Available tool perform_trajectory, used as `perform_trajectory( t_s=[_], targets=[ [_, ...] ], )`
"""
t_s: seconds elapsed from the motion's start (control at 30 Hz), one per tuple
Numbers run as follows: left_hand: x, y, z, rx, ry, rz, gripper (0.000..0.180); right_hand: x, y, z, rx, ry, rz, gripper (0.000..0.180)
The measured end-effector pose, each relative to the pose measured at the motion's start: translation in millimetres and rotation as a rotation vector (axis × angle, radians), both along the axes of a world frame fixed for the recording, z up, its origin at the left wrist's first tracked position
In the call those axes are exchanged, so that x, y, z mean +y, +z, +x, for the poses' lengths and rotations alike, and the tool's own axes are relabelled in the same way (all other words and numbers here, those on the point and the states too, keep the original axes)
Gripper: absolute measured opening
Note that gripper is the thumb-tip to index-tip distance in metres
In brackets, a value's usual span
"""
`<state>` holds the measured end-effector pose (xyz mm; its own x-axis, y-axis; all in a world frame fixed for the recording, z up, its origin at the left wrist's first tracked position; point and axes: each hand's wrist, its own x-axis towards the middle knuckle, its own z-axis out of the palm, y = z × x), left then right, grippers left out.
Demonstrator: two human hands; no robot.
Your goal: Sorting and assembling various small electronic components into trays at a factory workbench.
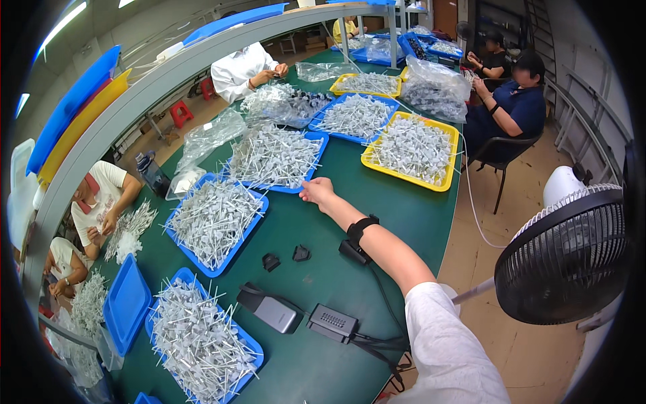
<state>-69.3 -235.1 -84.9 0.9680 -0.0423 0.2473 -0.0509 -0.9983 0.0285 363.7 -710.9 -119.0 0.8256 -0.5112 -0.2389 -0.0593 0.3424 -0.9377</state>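
My right hand (317,193) reaches out from the lower right, its fingers closed on the near right corner of a blue tray (319,156). That tray is heaped with thin metal rods that have pale plastic ends (272,153). A black strap (363,227) with a small black device (354,252) is around my right wrist. My left hand is out of view. Just left of my right arm, two small black pieces (301,253) lie on the green table (350,283).
More filled trays stand around: a blue tray (214,272) at left, another (254,357) nearer, a yellow tray (437,186) at right. A power bank (279,315) and cabled grey box (334,321) lie near. A fan (562,252) stands right. Co-workers sit around the table.
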Motion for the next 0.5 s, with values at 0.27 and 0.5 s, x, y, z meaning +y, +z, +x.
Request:
perform_trajectory(
  t_s=[0.27,0.5],
  targets=[
    [-8,21,13,0.032,-0.058,0.185,0.042,2,16,-28,0.151,0.451,-0.163,0.014],
    [-36,44,30,0.32,0.017,0.109,0.054,-56,61,-11,-0.001,-0.181,-1.337,0.02]
  ],
)
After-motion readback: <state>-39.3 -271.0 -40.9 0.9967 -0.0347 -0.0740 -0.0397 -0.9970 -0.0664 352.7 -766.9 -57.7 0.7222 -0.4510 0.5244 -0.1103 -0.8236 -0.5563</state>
